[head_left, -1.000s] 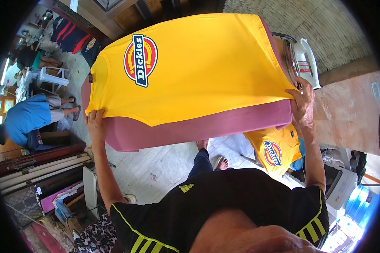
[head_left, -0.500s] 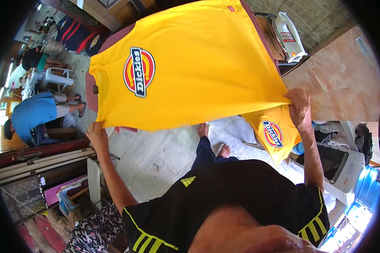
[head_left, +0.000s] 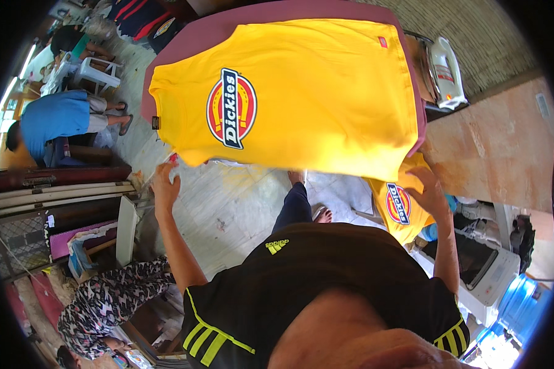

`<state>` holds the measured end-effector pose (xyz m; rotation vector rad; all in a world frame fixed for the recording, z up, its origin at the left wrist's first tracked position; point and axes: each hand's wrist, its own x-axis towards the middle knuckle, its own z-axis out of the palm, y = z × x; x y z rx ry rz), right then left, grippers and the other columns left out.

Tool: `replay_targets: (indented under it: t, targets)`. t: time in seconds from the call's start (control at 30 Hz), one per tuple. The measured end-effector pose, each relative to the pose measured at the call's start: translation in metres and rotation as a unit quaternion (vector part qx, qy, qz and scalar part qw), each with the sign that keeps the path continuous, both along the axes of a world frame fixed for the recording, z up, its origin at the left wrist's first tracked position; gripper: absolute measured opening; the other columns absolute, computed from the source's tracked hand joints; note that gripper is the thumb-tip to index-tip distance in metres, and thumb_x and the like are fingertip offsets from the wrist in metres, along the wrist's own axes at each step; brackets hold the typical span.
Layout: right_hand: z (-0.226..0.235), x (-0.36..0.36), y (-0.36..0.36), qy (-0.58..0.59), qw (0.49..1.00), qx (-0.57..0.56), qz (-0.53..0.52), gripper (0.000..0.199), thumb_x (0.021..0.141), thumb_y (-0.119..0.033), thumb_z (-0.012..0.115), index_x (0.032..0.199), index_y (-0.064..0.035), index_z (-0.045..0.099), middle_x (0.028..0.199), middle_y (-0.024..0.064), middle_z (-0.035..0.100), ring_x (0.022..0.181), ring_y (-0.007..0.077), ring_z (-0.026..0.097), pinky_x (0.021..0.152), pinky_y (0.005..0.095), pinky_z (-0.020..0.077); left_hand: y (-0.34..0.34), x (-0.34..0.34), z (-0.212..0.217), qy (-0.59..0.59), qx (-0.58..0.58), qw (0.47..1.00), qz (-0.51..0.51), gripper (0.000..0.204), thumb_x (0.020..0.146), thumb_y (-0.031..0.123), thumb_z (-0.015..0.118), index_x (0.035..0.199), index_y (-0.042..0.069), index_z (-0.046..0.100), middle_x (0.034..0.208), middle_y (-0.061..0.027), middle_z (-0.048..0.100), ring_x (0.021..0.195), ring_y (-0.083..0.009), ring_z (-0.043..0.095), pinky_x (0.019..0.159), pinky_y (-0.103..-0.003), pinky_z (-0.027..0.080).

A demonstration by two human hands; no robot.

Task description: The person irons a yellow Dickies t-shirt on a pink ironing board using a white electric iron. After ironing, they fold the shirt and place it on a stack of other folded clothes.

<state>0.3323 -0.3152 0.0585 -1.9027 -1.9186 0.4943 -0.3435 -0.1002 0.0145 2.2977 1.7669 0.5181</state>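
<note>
A yellow sleeveless shirt [head_left: 314, 92] with a round red, white and dark printed emblem lies spread over a maroon padded board [head_left: 283, 12]. Its near edge hangs loose over the board's near side. My left hand [head_left: 165, 186] is apart from the cloth, just below the neck end, with thumb and fingers spread. Below the shirt's hem corner is my right hand [head_left: 431, 192], its fingers apart and curved, holding nothing. It is nearest to a second yellow garment [head_left: 395, 200] with the same emblem, hanging at the right; whether they touch I cannot tell.
A white and grey clothes iron [head_left: 446, 74] stands on a rest beyond the board's right end. At the left, a person in blue [head_left: 55, 120] bends over. Someone in patterned clothing [head_left: 111, 301] is at lower left. A white appliance [head_left: 492, 277] stands at right.
Both hands have let go of the yellow shirt's near edge and drawn away with fingers spread. The shirt has come down flatter on the board, baring more of its maroon cover.
</note>
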Motion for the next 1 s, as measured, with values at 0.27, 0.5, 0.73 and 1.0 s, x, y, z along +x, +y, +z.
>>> replay_targets:
  t: [0.27, 0.5, 0.73, 1.0]
  targets:
    - [-0.006, -0.024, 0.277, 0.092, 0.983, 0.157, -0.027, 0.017, 0.093, -0.013, 0.069, 0.102, 0.0018, 0.068, 0.095, 0.0151, 0.071, 0.088, 0.0257, 0.070, 0.078, 0.0340, 0.0538, 0.216, 0.039, 0.021, -0.025, 0.319, 0.948, -0.002, 0.032, 0.094, 0.024, 0.068, 0.118, 0.003, 0.064, 0.114, -0.0239, 0.063, 0.103, -0.0420, 0.061, 0.087, -0.045, 0.048]
    - [-0.036, 0.042, 0.385, 0.093, 0.955, 0.208, -0.190, 0.022, 0.089, -0.018, 0.072, 0.101, 0.0002, 0.069, 0.091, 0.0152, 0.070, 0.080, 0.0220, 0.068, 0.071, 0.0328, 0.0538, 0.342, -0.045, -0.036, -0.194, 0.034, 0.974, 0.113, 0.031, 0.093, 0.023, 0.067, 0.119, 0.007, 0.067, 0.101, -0.0156, 0.071, 0.090, -0.0321, 0.069, 0.078, -0.042, 0.053]
    - [-0.045, 0.132, 0.390, -0.097, 0.922, 0.241, -0.287, 0.033, 0.089, -0.033, 0.070, 0.099, -0.0025, 0.068, 0.087, 0.0136, 0.065, 0.077, 0.0310, 0.065, 0.074, 0.0413, 0.0528, 0.335, 0.154, 0.028, -0.104, 0.193, 0.975, -0.045, 0.028, 0.090, 0.033, 0.072, 0.103, 0.008, 0.073, 0.102, -0.0128, 0.070, 0.101, -0.0318, 0.065, 0.085, -0.044, 0.050]
    - [-0.050, 0.147, 0.412, 0.041, 0.919, 0.104, -0.377, 0.053, 0.086, -0.055, 0.069, 0.103, -0.0045, 0.072, 0.093, 0.0135, 0.073, 0.090, 0.0274, 0.070, 0.081, 0.0383, 0.0532, 0.340, 0.301, 0.019, -0.091, 0.142, 0.983, -0.076, 0.028, 0.089, 0.035, 0.074, 0.092, 0.007, 0.072, 0.093, -0.0099, 0.069, 0.090, -0.0287, 0.064, 0.080, -0.042, 0.049]
